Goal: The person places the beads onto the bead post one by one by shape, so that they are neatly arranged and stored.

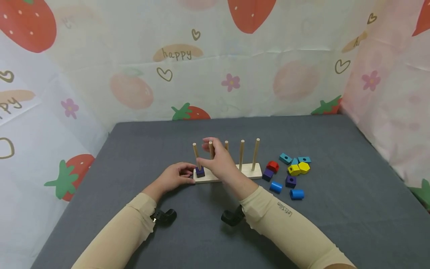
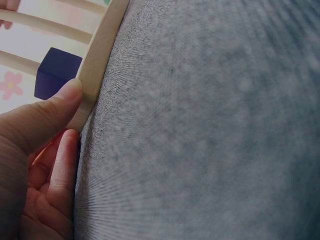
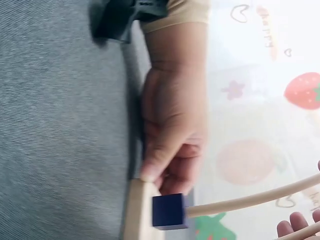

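Note:
My left hand (image 1: 173, 175) pinches the left end of a pale wooden peg board (image 1: 250, 170), its thumb on the board's near edge in the left wrist view. On the leftmost peg (image 1: 196, 153) a dark purple cube block (image 1: 200, 172) sits down at the base. My right hand (image 1: 220, 160) is over the board by the second peg (image 1: 211, 147), thumb and fingers apart around the space behind the first peg, with nothing held. Its fingertips (image 3: 296, 224) show at the lower right of the right wrist view. Part of the board is hidden behind this hand.
Loose blocks lie right of the board: a red one (image 1: 273, 166), purple cubes (image 1: 290, 181), blue cylinders (image 1: 297, 194), yellow hexagons (image 1: 304, 167) and light-blue pieces (image 1: 285, 158). A grey cloth (image 1: 188, 239) covers the table, with printed curtains (image 1: 255, 93) behind.

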A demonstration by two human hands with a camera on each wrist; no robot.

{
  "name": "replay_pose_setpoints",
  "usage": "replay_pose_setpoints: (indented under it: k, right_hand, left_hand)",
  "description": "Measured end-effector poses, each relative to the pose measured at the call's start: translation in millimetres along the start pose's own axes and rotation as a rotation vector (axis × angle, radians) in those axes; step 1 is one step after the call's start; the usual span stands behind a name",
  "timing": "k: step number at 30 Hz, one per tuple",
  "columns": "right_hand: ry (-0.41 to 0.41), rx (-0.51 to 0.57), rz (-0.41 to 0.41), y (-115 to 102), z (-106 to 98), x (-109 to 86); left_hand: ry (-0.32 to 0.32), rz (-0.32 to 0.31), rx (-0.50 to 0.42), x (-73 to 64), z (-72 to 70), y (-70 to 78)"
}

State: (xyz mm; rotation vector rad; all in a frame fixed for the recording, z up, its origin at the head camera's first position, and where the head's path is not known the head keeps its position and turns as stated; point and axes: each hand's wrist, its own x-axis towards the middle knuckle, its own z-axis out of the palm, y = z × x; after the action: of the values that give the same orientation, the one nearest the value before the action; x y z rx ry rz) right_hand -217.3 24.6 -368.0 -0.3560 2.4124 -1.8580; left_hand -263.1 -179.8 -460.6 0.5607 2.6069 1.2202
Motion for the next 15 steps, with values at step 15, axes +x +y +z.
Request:
replay_pose_setpoints:
  k: [15]
  right_hand:
    - [-0.111, 0.052, -0.165, -41, -41, -13.9]
  left_hand:
    - [0.006, -0.018, 0.018, -1.0, 0.4, 3.0]
